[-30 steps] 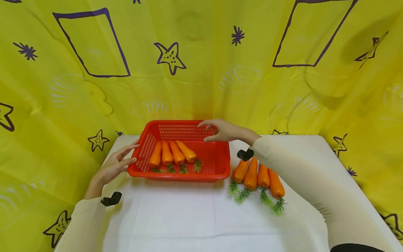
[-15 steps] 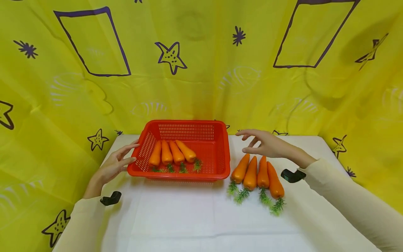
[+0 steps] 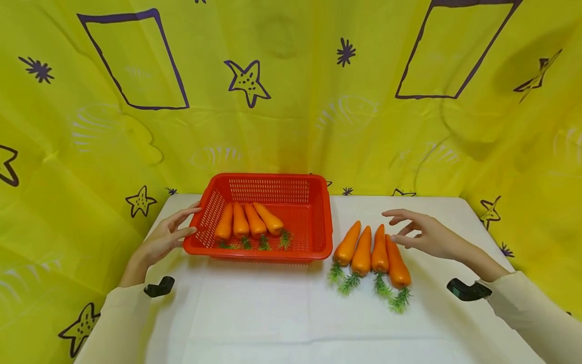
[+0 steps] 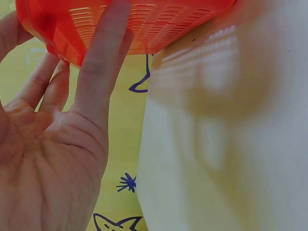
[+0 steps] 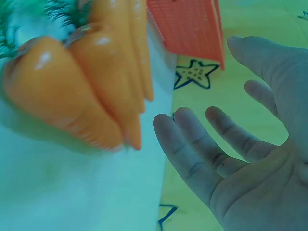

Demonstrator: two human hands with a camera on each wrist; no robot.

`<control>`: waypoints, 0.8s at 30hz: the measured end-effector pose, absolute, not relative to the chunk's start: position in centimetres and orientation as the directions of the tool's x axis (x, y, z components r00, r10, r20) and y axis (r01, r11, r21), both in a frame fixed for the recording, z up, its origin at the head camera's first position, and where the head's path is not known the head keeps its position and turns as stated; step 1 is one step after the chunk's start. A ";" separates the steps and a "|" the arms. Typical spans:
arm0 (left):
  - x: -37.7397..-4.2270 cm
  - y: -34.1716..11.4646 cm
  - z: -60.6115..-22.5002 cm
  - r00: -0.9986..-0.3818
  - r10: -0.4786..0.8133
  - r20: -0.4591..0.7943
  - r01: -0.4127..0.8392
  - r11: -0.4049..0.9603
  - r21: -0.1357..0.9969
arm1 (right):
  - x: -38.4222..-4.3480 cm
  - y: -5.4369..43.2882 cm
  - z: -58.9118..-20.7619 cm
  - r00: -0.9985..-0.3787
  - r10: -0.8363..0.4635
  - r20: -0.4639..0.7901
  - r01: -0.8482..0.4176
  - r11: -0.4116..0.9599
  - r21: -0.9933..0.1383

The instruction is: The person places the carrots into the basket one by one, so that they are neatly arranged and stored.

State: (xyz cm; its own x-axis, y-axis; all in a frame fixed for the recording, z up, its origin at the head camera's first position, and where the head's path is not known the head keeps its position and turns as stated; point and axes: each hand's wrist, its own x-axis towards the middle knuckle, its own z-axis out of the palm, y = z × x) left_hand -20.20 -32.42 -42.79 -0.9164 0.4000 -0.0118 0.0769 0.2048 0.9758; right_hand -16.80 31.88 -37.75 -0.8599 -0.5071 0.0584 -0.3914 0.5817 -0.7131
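My left hand (image 3: 164, 237) rests its extended fingertips and thumb tip against the left rim of a red plastic basket (image 3: 263, 254). In the left wrist view, the thumb (image 4: 96, 72) lies along the outside of the slotted wall. Inside the basket, several orange carrots (image 3: 240, 222) lie side by side in its left half, leafy tops toward me. My right hand (image 3: 427, 235), fingers spread and loosely bent with nothing between them, hovers right of another row of carrots (image 3: 362, 253) on the table. Its thumb tip overlaps the rightmost carrot (image 3: 398, 263) in the head view.
A white cloth covers the table (image 3: 250, 313). A yellow curtain (image 3: 291, 126) with drawn stars and fish hangs close behind it and along both sides. The basket stands near the back edge, left of the loose carrots.
My right hand has moved from over the basket's right side, past the loose carrots, to their right side. The left hand, basket and carrots have stayed in place.
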 end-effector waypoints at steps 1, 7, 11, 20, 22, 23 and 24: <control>-20.2 -32.4 -42.8 -0.916 0.401 -0.013 0.076 0.204 0.976 | -16.6 32.2 -38.1 -0.863 -0.500 0.065 -0.390 0.580 -0.715; -20.2 -32.3 -42.7 -0.913 0.407 -0.011 0.074 0.193 0.978 | -15.9 33.0 -39.5 -0.880 -0.469 0.077 -0.367 0.568 -0.737; -20.3 -32.3 -42.8 -0.915 0.404 -0.010 0.076 0.197 0.978 | -15.5 33.3 -40.4 -0.902 -0.431 0.016 -0.287 0.571 -0.769; -20.3 -32.5 -42.8 -0.912 0.409 -0.009 0.082 0.205 0.975 | -15.2 33.7 -43.2 -0.905 -0.388 -0.175 -0.072 0.544 -0.836; -20.3 -32.5 -42.8 -0.913 0.407 -0.008 0.083 0.204 0.975 | -15.1 33.6 -43.6 -0.901 -0.381 -0.207 -0.043 0.552 -0.833; -20.3 -32.5 -42.9 -0.914 0.405 -0.009 0.080 0.203 0.976 | -15.0 33.5 -43.8 -0.899 -0.380 -0.217 -0.035 0.556 -0.830; -20.3 -32.5 -42.9 -0.915 0.404 -0.009 0.081 0.204 0.976 | -15.0 33.4 -43.9 -0.898 -0.379 -0.223 -0.032 0.561 -0.827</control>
State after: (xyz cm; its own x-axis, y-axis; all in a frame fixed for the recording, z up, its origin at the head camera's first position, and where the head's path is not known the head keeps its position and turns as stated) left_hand -20.32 -32.50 -42.92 -0.9148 0.4038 -0.0088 0.0806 0.2039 0.9757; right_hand -14.95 33.40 -43.93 -0.8982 -0.3791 -0.2227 -0.0320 0.5615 -0.8269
